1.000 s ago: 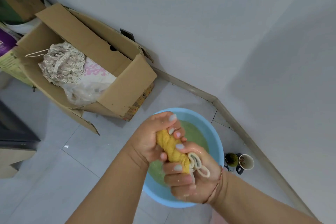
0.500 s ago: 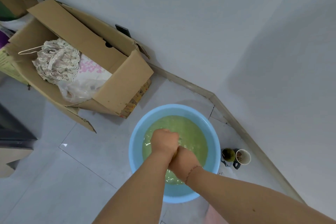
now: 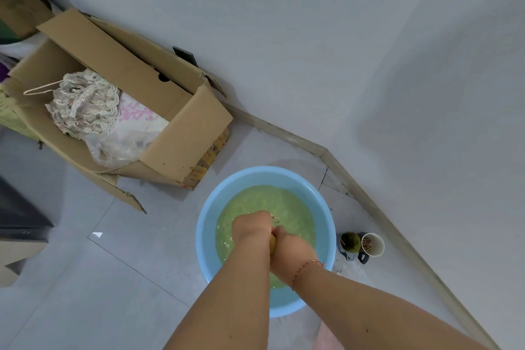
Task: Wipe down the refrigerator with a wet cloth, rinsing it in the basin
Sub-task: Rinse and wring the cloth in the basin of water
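Grey floor tiles are running up to a pale wall, and at the far left a cardboard box [image 3: 127, 111] is sitting open with lace fabric [image 3: 85, 102] and a hanger inside. Right of it, the blue basin [image 3: 207, 224] is holding greenish water. A second ago the hands were wringing the twisted cloth in the air above the basin; now both are plunging down into the water. The left hand [image 3: 251, 226] and right hand [image 3: 292, 253] are pressing close together with the cloth [image 3: 272, 243] showing only as a yellow sliver between them. Their fingers are curling under, seemingly gripping it, though the tips are hidden. This is looking like another rinse, so wiping the refrigerator is waiting. Two cups [image 3: 362, 244] are standing just right of the basin.
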Demonstrator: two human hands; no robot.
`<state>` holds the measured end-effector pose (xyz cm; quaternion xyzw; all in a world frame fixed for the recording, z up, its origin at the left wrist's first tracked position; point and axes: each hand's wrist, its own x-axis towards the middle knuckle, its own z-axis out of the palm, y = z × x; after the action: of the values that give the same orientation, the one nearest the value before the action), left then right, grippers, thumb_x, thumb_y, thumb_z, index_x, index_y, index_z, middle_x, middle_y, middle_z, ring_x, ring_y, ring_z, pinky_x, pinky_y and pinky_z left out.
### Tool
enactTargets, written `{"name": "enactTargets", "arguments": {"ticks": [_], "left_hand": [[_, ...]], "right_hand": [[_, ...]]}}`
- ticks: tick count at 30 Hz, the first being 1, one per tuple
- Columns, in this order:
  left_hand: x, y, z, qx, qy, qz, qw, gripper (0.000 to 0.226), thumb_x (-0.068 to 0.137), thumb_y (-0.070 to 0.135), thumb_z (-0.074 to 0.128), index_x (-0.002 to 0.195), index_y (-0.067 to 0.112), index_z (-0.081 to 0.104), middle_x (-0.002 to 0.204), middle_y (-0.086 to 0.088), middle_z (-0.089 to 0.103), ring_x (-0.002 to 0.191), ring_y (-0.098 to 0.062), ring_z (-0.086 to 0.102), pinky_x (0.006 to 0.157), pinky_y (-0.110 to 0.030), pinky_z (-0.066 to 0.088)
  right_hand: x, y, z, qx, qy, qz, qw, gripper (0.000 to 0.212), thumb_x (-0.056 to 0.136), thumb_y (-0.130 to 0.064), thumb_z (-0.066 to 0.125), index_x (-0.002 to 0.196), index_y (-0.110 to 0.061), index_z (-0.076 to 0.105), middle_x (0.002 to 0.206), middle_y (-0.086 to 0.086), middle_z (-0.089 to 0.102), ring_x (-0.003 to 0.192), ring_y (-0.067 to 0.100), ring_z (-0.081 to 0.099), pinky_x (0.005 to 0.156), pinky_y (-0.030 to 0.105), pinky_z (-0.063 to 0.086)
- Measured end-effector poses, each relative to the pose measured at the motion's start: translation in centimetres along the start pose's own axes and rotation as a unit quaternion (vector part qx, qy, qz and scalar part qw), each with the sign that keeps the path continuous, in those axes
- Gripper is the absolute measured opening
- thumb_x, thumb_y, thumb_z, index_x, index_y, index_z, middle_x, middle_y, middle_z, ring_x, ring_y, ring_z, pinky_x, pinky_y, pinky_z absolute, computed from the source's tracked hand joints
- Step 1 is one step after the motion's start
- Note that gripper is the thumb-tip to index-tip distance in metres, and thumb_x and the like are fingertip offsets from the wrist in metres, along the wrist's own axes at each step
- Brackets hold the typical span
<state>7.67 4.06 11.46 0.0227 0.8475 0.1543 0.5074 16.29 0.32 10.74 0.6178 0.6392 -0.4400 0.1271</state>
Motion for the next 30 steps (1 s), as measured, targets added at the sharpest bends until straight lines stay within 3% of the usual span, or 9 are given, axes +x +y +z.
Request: {"name": "enactTargets", "arguments": {"ticks": [4,7,10,12,17,20,24,27,30], "left_hand": [[-1.2,0.5,-1.2,-0.070,-0.043,-0.013,0.997,0.017,0.072,0.011,0.066,0.058,0.007,0.060,0.059,-0.006,0.064,0.059,-0.025,0.057,0.073,-0.033,0.053],[-2.6,0.3,-2.5,-0.105,-0.146,-0.012,0.984,0.032,0.078,0.030,0.077,0.093,0.006,0.063,0.080,-0.013,0.063,0.070,-0.027,0.060,0.078,-0.043,0.054],[-4.7,0.3,-4.8,-0.079,-0.191,0.010,0.978,0.045,0.084,0.040,0.070,0.118,0.020,0.048,0.111,-0.012,0.057,0.090,-0.030,0.061,0.079,-0.044,0.056],[-5.6,0.3,-6.3,-0.102,-0.196,0.036,0.975,0.041,0.089,0.032,0.065,0.123,0.020,0.046,0.116,-0.013,0.055,0.099,-0.034,0.061,0.081,-0.048,0.056],[-8.2,1.1,-10.3,-0.166,-0.240,0.127,0.948,0.029,0.092,0.008,0.060,0.119,0.012,0.050,0.118,-0.019,0.057,0.109,-0.035,0.059,0.087,-0.053,0.052],[-10.3,2.0,-12.6,-0.157,-0.256,0.172,0.938,0.038,0.091,0.002,0.060,0.125,0.015,0.049,0.121,-0.016,0.056,0.109,-0.033,0.058,0.087,-0.049,0.053],[-13.7,2.7,-15.4,-0.124,-0.285,0.226,0.923,0.044,0.088,-0.010,0.053,0.120,0.021,0.049,0.109,-0.014,0.057,0.091,-0.029,0.061,0.080,-0.046,0.053],[-16.0,3.1,-16.4,-0.041,-0.283,0.276,0.918,0.049,0.082,-0.015,0.049,0.118,0.018,0.052,0.095,-0.013,0.060,0.080,-0.027,0.061,0.068,-0.039,0.051],[-18.1,3.8,-16.7,0.056,-0.279,0.340,0.896,0.047,0.078,-0.012,0.052,0.114,0.018,0.056,0.084,-0.010,0.059,0.075,-0.025,0.058,0.065,-0.037,0.046]], "right_hand": [[-1.1,-0.6,-0.9,0.021,0.018,0.011,1.000,0.039,0.079,-0.023,0.050,0.117,-0.019,0.042,0.077,-0.006,0.058,0.072,0.019,0.060,0.060,0.028,0.049],[-2.5,-0.7,-2.3,0.027,0.036,0.015,0.999,0.043,0.075,-0.016,0.054,0.113,-0.015,0.034,0.083,-0.002,0.056,0.073,0.021,0.059,0.059,0.029,0.045],[-4.5,-1.1,-3.4,0.073,0.064,-0.020,0.995,0.053,0.071,-0.016,0.067,0.113,-0.018,0.035,0.112,0.000,0.038,0.084,0.018,0.052,0.074,0.028,0.047],[-5.5,-1.5,-4.0,0.124,0.076,-0.053,0.988,0.055,0.068,-0.014,0.072,0.108,-0.024,0.036,0.114,-0.002,0.031,0.088,0.014,0.050,0.078,0.023,0.046],[-8.7,-3.2,-6.5,0.328,0.100,-0.063,0.937,0.028,0.080,-0.012,0.070,0.100,-0.022,0.053,0.097,-0.003,0.057,0.079,0.008,0.054,0.062,0.009,0.042],[-10.7,-4.4,-8.7,0.379,0.146,-0.046,0.912,0.009,0.089,-0.021,0.063,0.092,-0.022,0.055,0.082,-0.003,0.059,0.070,0.010,0.054,0.063,0.019,0.043],[-13.2,-5.7,-11.0,0.419,0.201,-0.006,0.886,0.024,0.093,-0.033,0.058,0.082,-0.011,0.056,0.076,0.009,0.055,0.072,0.021,0.053,0.072,0.032,0.043],[-15.5,-7.1,-13.2,0.542,0.211,-0.016,0.814,0.020,0.095,-0.025,0.056,0.081,-0.011,0.053,0.080,0.015,0.054,0.066,0.024,0.059,0.076,0.039,0.052],[-18.1,-8.1,-15.9,0.683,0.194,-0.012,0.704,0.021,0.097,-0.026,0.052,0.095,-0.005,0.054,0.075,0.014,0.053,0.053,0.021,0.051,0.054,0.031,0.052]]}}
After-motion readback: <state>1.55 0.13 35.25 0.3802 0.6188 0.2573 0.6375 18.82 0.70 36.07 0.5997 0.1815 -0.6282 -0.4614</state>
